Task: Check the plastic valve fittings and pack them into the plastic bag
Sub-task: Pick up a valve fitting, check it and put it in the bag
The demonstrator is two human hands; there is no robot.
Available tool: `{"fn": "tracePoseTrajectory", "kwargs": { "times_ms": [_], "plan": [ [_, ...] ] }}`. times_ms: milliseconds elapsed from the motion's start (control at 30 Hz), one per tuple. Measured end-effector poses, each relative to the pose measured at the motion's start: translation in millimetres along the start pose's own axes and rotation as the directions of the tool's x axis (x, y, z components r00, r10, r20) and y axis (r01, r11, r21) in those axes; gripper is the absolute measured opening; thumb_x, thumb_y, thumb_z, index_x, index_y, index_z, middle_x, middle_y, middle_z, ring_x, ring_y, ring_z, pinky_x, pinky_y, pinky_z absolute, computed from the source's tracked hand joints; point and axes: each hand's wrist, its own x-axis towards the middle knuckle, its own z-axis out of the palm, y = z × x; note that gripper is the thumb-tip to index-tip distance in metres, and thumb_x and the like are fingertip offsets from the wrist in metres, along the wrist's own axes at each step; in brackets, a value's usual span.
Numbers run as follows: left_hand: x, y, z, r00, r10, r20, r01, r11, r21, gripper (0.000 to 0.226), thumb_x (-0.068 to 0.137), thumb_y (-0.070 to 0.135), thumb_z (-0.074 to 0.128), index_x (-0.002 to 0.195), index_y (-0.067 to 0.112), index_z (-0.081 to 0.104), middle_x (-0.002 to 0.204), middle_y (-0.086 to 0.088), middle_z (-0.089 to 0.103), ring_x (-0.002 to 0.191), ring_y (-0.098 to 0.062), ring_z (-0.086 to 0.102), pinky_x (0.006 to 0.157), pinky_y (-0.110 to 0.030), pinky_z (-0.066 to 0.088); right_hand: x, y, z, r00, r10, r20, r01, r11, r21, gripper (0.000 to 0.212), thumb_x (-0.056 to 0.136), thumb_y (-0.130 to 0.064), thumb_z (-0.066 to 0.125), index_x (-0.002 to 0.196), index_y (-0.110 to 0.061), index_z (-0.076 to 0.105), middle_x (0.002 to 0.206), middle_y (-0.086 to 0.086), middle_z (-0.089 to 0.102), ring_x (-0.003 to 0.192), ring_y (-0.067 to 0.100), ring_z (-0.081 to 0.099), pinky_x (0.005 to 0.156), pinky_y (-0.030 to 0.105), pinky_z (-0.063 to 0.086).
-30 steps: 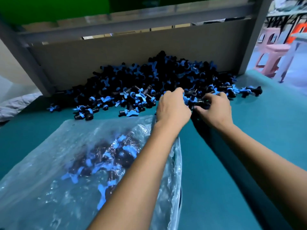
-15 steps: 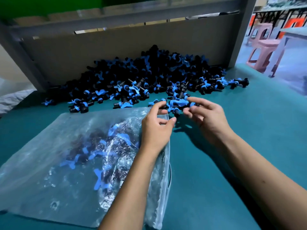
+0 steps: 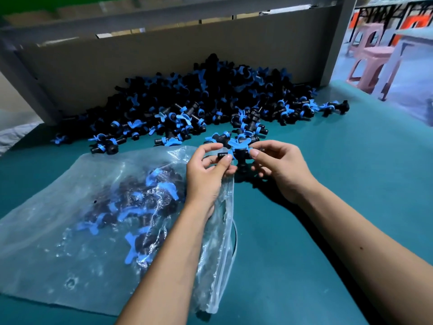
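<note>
Both of our hands meet just above the green table (image 3: 328, 207), near the front edge of the heap. Our left hand (image 3: 206, 174) has its fingers curled, thumb and forefinger pinching the left end of a black valve fitting (image 3: 239, 154) with a blue butterfly handle on top. Our right hand (image 3: 281, 167) pinches the same fitting from the right side, its fingertips (image 3: 255, 153) closed on the blue ring at that end. We hold the fitting clear of the table, just above the open mouth of the plastic bag (image 3: 70, 231).

That bag is clear and lies flat on the table at our left, under our left forearm, its opening towards the right. Inside it we see a loose cluster of packed fittings (image 3: 140, 207), black bodies and blue handles showing through the crinkled film.

Behind our hands a large pile of fittings (image 3: 199, 102) stretches across the table, banked up against a grey board (image 3: 140, 59) that stands along the back. A few strays lie apart from the heap at its left and right ends. A grey post (image 3: 337, 41) rises at the right end of the board, and beyond it stands a pink plastic stool (image 3: 370, 59), blurred.
</note>
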Motion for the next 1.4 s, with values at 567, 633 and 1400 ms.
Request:
{"fn": "tracePoseTrajectory", "kwargs": {
  "times_ms": [567, 633, 1400],
  "plan": [
    [0.2, 2.2, -0.8, 1.000, -0.015, -0.015, 0.014, 1.000, -0.028, 0.017, 0.090, 0.005, 0.076, 0.101, 0.016, 0.070, 0.083, -0.006, 0.073, 0.077, -0.017, 0.072, 0.076, -0.027, 0.058, 6.6, 7.3, -0.3, 0.956, -0.076, -0.283, 0.091, 0.995, 0.041, 0.013, 0.093, -0.011, 0.072, 0.102, -0.008, 0.063, 0.070, -0.003, 0.064, 0.060, 0.011, 0.060, 0.055, 0.026, 0.053],
    [0.6, 1.3, 1.0, 0.998, 0.028, -0.064, -0.029, 0.999, -0.018, 0.014, 0.090, 0.007, 0.077, 0.100, 0.015, 0.072, 0.078, 0.000, 0.074, 0.074, -0.015, 0.070, 0.074, -0.025, 0.057, 4.3, 9.5, 3.3, 0.957, -0.149, -0.251, 0.119, 0.984, -0.131, 0.016, 0.092, -0.018, 0.074, 0.099, -0.011, 0.061, 0.082, -0.002, 0.065, 0.065, 0.014, 0.062, 0.058, 0.034, 0.055],
    [-5.6, 61.1, 1.2, 0.984, -0.170, 0.046, -0.006, 0.228, 0.974, 0.009, 0.075, 0.017, 0.076, 0.080, 0.014, 0.069, 0.084, -0.001, 0.065, 0.071, -0.016, 0.060, 0.056, -0.026, 0.046, -2.0, -11.5, -1.5, 0.983, 0.136, -0.124, -0.092, 0.948, 0.306, 0.015, 0.101, -0.016, 0.055, 0.093, -0.006, 0.062, 0.073, 0.014, 0.070, 0.056, 0.018, 0.059, 0.049, 0.022, 0.046]
  ]
}}
